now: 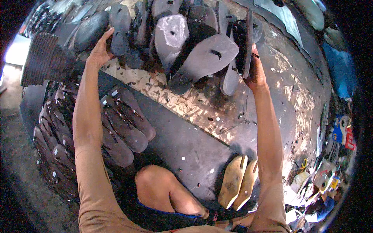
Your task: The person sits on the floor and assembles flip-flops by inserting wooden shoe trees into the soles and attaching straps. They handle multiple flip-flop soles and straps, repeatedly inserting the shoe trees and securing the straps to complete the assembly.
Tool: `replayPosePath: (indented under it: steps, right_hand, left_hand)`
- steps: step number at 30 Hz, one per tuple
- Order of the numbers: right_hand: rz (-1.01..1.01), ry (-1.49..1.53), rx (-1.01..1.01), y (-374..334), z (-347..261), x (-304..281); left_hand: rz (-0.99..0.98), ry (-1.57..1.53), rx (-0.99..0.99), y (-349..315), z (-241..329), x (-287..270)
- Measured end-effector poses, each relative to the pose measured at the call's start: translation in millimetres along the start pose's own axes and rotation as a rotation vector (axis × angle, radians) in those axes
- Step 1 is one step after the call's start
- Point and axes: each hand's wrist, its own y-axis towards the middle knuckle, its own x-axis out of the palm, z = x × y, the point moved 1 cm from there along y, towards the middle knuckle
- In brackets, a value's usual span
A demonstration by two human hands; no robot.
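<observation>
My left hand reaches to the far left and closes around the edge of a grey sandal sole. Some of its fingers are hidden by the sole. At the far right my right hand grips a dark sandal, seen nearly edge-on. Part of that hand is behind it. Between my hands stands a heap of loose grey soles. One sole bears a whitish smear over its front, and a larger one with a slot leans across the front of the heap.
Rows of finished-looking dark thong sandals lie on the left. Two yellowish foot-shaped lasts stand near my right forearm. Dark scraps litter the worn work surface. Beyond its right side lie a blue-and-red package and mixed clutter. My bent knee is at the near edge.
</observation>
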Motion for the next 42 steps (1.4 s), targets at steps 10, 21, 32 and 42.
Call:
replayPosePath:
  steps: [10, 21, 32, 42]
  right_hand:
    - [-0.022, 0.142, 0.000, 21, 24, -33]
    - [0.126, 0.436, 0.224, -51, 36, -116]
    - [0.294, 0.186, 0.239, -343, -23, -336]
    - [1.147, -0.463, -0.603, -441, -72, -268]
  left_hand:
    - [-0.350, -0.318, 0.236, 10, -34, 82]
    - [-0.243, -0.275, 0.042, -75, -60, 234]
    - [-0.482, -0.493, -0.528, -278, -168, 353]
    - [-0.047, 0.471, -0.081, -306, -150, 343]
